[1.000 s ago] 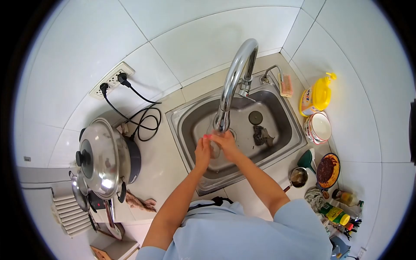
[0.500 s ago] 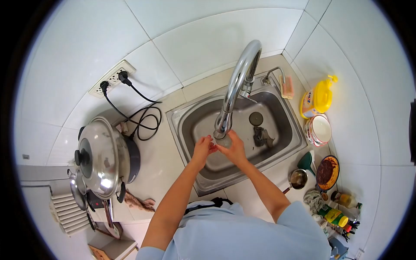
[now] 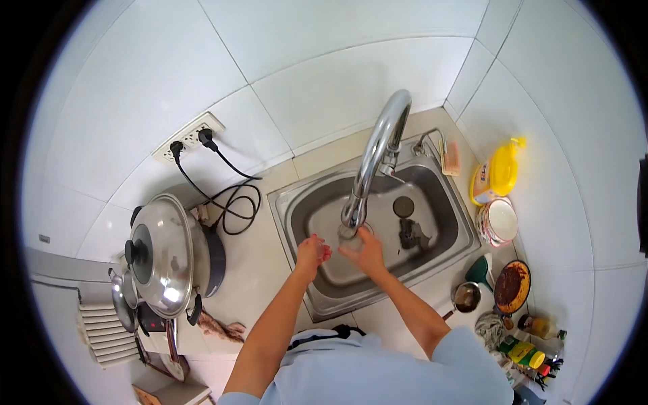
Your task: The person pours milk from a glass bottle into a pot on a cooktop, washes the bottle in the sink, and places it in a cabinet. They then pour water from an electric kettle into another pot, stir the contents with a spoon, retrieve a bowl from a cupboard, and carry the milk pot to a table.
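Note:
Over the steel sink (image 3: 297, 216), my right hand (image 3: 366, 255) grips a small clear glass (image 3: 347, 240) beneath the faucet's spout (image 3: 354, 210). The glass is partly hidden by my fingers and the spout. My left hand (image 3: 310, 255) is apart from the glass, toward the sink's left side. Its fingers are curled in, and anything inside them is too small to make out. A round drain piece (image 3: 403, 206) and a dark, wet lump (image 3: 412, 235) lie on the sink floor to the right.
A large lidded steel pot (image 3: 162, 256) stands on the left counter, with black cords (image 3: 236, 206) running to a wall socket (image 3: 189, 137). To the right are a yellow pump bottle (image 3: 496, 174), stacked bowls (image 3: 501, 221), a small saucepan (image 3: 466, 297) and a stained pan (image 3: 513, 287).
My left hand has moved away from the glass, down and left. My right hand keeps hold of the glass under the spout. The view has tilted slightly upward.

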{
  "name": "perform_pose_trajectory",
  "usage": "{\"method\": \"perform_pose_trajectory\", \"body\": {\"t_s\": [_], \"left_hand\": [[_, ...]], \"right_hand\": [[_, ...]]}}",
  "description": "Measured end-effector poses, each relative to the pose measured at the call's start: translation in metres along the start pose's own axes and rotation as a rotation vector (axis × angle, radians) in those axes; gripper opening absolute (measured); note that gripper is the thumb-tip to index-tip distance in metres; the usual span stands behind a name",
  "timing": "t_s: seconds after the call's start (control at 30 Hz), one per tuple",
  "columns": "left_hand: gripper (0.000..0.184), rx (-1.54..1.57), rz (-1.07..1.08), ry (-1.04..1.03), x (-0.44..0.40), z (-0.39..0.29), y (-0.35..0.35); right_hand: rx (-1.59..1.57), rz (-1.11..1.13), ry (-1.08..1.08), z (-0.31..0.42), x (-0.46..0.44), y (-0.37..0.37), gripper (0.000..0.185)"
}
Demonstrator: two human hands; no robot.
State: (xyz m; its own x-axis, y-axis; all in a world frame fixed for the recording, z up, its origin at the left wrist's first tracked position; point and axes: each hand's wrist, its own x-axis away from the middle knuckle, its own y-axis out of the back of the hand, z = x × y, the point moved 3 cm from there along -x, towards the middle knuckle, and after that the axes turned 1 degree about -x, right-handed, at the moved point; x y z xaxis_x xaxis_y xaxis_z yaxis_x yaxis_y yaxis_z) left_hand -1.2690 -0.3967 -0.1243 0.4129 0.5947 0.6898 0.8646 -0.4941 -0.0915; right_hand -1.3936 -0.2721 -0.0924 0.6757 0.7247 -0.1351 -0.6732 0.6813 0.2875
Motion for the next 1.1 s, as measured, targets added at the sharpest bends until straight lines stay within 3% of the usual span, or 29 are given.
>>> {"method": "perform_pose_trajectory", "body": {"t_s": [0.07, 0.13, 0.2, 0.27, 0.37, 0.43, 0.47, 0.57, 0.63, 0.7, 0.77, 0.83, 0.87, 0.93, 0.97, 1.07, 1.1], "left_hand": [[0.021, 0.157, 0.087, 0.013, 0.013, 0.005, 0.000], [0.021, 0.098, 0.051, 0.037, 0.022, 0.006, -0.004], [0.022, 0.033, 0.010, 0.043, 0.023, -0.004, -0.006], [0.031, -0.225, 0.112, -0.102, 0.030, -0.008, -0.016], [0.041, -0.414, 0.228, -0.260, 0.046, -0.007, -0.036], [0.042, -0.405, 0.232, -0.172, 0.051, -0.011, -0.038], [0.043, -0.395, 0.237, -0.087, 0.052, -0.014, -0.039], [0.041, -0.348, 0.178, -0.084, 0.058, -0.027, -0.042], [0.040, -0.303, 0.190, -0.083, 0.062, -0.033, -0.045], [0.038, -0.257, 0.202, -0.094, 0.057, -0.031, -0.046], [0.037, -0.010, 0.127, -0.117, 0.045, -0.024, -0.042], [0.037, 0.000, 0.089, -0.119, 0.039, -0.025, -0.041], [0.036, 0.011, 0.045, -0.125, 0.040, -0.032, -0.042], [0.037, 0.057, -0.020, -0.079, 0.045, -0.039, -0.049], [0.037, 0.101, -0.083, -0.035, 0.047, -0.041, -0.051], [0.035, 0.160, 0.042, -0.083, 0.035, -0.044, -0.050], [0.035, 0.153, 0.046, -0.080, 0.037, -0.044, -0.051]], "right_hand": [[0.079, 0.056, 0.071, 0.002, 0.010, -0.005, 0.073], [-0.115, -0.086, -0.173, -0.022, 0.001, -0.006, 0.068], [-0.128, 0.002, -0.221, -0.015, -0.001, -0.006, 0.064], [-0.133, 0.091, -0.290, -0.018, 0.007, -0.011, 0.059], [-0.241, -0.045, -0.337, -0.030, 0.014, -0.025, 0.044], [-0.429, 0.046, -0.420, -0.024, 0.013, -0.027, 0.038], [-0.429, 0.047, -0.426, -0.025, 0.012, -0.026, 0.038], [-0.312, 0.228, -0.557, -0.028, 0.015, -0.025, 0.044], [-0.819, 0.141, -0.690, -0.021, 0.020, -0.025, 0.047], [-0.812, 0.266, -0.651, 0.005, 0.017, -0.006, 0.047], [-0.806, 0.389, -0.611, 0.013, 0.017, -0.003, 0.051], [-0.487, 0.393, -0.696, 0.003, 0.024, -0.001, 0.053], [-0.486, 0.393, -0.699, 0.002, 0.025, -0.001, 0.053], [0.345, 0.239, -0.022, 0.016, 0.017, 0.004, 0.049], [0.341, 0.239, -0.023, 0.009, 0.018, 0.000, 0.049], [0.062, 0.161, -0.179, -0.020, 0.014, -0.006, 0.049], [-0.388, 0.149, -0.526, -0.032, 0.011, -0.006, 0.045]]}}
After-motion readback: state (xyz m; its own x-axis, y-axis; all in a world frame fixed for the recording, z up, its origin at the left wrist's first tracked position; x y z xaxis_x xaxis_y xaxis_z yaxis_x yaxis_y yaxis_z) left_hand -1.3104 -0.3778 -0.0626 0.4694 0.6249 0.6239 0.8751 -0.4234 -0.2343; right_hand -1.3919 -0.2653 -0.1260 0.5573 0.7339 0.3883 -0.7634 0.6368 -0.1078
